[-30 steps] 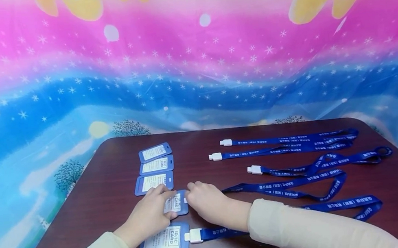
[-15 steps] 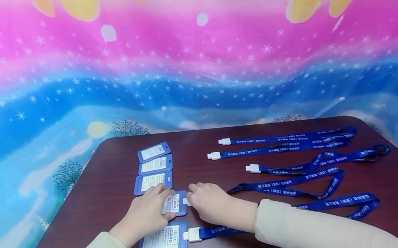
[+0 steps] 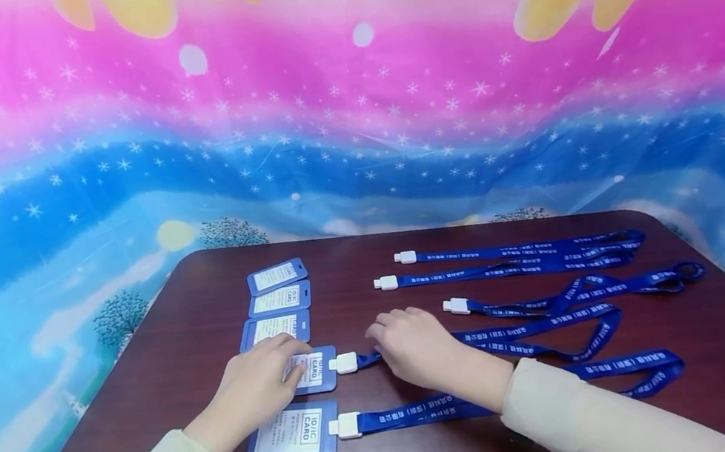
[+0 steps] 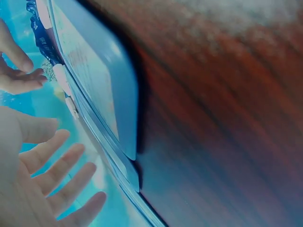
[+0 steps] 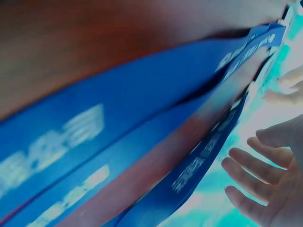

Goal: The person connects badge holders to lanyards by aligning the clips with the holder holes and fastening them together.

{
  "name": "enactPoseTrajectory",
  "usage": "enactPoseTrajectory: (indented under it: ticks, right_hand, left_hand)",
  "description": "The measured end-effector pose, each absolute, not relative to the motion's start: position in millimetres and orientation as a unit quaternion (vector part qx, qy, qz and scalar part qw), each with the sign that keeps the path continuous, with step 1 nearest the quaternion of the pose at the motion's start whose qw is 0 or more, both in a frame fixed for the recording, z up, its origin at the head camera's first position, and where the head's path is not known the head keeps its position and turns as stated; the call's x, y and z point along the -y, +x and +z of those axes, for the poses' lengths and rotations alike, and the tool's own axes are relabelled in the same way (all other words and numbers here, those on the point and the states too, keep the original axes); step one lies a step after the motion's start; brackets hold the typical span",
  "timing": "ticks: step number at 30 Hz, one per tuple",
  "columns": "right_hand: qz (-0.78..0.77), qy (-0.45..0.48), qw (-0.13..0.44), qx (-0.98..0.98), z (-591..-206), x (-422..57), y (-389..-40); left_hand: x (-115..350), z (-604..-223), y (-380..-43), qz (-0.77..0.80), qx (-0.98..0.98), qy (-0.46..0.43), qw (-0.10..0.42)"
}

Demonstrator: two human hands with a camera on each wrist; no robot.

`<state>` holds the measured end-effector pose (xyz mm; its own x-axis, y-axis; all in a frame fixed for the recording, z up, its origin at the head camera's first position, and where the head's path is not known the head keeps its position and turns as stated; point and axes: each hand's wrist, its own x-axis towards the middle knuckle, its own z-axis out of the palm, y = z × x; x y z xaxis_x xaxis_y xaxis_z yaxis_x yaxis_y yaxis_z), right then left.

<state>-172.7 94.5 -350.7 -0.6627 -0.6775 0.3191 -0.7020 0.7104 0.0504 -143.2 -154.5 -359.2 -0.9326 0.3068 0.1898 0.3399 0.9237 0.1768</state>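
Fingers loosely spread and empty, the left hand (image 3: pixel 262 377) is above 1 card holder (image 3: pixel 326 373); the right hand (image 3: pixel 420 348), likewise, above 1 blue lanyard (image 3: pixel 509 331).

Behind the reddish-brown desk (image 3: pixel 345 306) hangs a printed backdrop (image 3: pixel 289 55), pink above blue, scattered with white snowflakes (image 3: pixel 480 88). Trees (image 3: pixel 233 232) show just above the desk's far edge, another beside its left edge, yellow shapes (image 3: pixel 143 8) high above it.

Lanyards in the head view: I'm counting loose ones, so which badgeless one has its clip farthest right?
The third lanyard from the back: its white clip lies farther right than those of the two behind it.
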Motion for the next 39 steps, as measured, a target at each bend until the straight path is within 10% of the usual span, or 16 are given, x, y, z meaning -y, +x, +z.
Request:
enactPoseTrajectory:
  ticks: [39]
  right_hand:
    - [0.044, 0.243, 0.105, 0.963, -362.0, -208.8, -224.1]
  left_hand:
    - [158.7, -360.9, -144.1, -0.107, 0.973, -0.173, 0.105]
